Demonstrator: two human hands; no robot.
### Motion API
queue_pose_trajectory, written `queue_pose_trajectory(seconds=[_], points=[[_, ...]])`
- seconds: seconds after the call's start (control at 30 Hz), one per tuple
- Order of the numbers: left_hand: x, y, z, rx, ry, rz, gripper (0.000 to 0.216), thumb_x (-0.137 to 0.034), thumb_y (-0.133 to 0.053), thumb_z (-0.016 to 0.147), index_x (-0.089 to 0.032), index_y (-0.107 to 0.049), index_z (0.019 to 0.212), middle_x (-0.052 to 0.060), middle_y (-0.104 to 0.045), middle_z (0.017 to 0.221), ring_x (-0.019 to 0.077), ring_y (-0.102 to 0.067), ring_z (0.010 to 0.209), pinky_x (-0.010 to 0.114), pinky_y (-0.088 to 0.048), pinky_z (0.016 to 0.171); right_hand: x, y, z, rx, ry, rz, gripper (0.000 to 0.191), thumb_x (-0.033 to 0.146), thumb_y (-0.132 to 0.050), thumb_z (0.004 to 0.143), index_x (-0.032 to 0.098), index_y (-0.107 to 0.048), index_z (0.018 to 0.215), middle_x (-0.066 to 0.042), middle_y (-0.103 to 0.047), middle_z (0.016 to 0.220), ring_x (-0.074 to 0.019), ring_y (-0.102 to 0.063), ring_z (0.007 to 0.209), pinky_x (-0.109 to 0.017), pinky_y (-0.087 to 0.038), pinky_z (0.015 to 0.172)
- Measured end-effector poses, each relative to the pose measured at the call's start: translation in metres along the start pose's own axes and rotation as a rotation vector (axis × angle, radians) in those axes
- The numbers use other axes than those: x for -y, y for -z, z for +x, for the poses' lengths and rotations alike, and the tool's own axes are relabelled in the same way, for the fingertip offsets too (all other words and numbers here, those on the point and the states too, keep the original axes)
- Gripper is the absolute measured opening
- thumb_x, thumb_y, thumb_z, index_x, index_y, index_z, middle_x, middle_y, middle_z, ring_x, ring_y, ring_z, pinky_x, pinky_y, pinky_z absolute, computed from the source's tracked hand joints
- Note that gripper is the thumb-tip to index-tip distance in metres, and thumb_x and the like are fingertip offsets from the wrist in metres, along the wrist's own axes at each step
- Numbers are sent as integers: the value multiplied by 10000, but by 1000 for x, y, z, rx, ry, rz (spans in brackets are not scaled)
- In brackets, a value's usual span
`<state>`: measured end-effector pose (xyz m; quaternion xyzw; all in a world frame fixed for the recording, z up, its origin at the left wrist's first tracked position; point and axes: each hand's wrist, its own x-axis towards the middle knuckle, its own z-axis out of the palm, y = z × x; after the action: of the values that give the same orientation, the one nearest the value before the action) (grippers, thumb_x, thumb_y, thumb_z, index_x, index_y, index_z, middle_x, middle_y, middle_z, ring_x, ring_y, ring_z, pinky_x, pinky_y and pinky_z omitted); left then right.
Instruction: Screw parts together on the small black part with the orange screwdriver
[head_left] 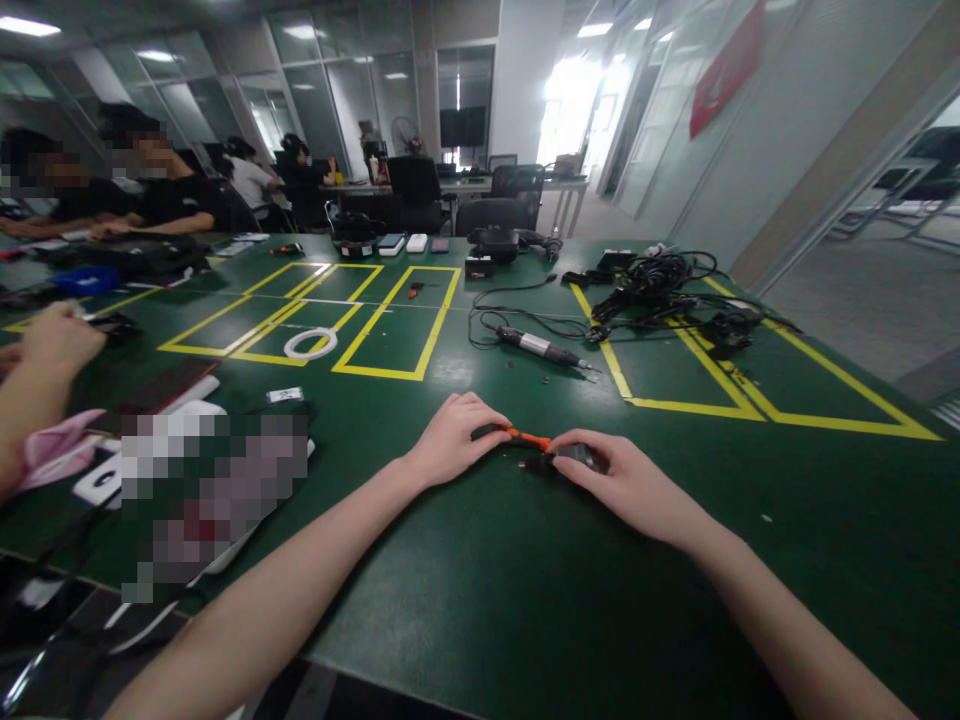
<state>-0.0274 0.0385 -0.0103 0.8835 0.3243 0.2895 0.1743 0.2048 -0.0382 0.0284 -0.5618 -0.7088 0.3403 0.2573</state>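
Both of my hands are low over the green table (465, 560), in front of me. My left hand (459, 438) pinches the left end of a slim orange-and-black piece (531, 438); its exact kind is unclear. The right end of that piece meets the fingertips of my right hand (619, 475). Under those fingers I see a small dark grey block (577, 456), partly hidden by the hand. A little dark part with a light tip lies just below the orange piece, touching or close to the right fingertips.
Beyond my hands lies an electric screwdriver (536, 346) with a cord. Black cables (652, 285) heap at the right. A white ring (310, 344) sits among yellow tape outlines. At left are a power strip (97, 480), a pink cloth (64, 445) and another person's hand (60, 340).
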Motion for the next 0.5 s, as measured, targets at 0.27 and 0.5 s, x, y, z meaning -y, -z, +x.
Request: queue_pose_trajectory(seconds=[0.27,0.5], points=[[9,-4,2,-142,161,-80,115,-186,-692,912,-199,-748,1011,32,-767,1001,205,-647,965,345,-507,884,-2,-1,0,-207,22,15,333,491,-576,842,194,-726,858,-36,-655,722,-181,-520,592,-293,-389,542],[7,-3,1,-197,208,-110,176,-167,-616,916,-205,-732,1043,47,-743,999,204,-660,963,373,-536,919,-4,2,6,-552,-108,564,341,513,-717,717,182,-737,794,-1,-563,601,-146,-449,541,-266,-337,487]])
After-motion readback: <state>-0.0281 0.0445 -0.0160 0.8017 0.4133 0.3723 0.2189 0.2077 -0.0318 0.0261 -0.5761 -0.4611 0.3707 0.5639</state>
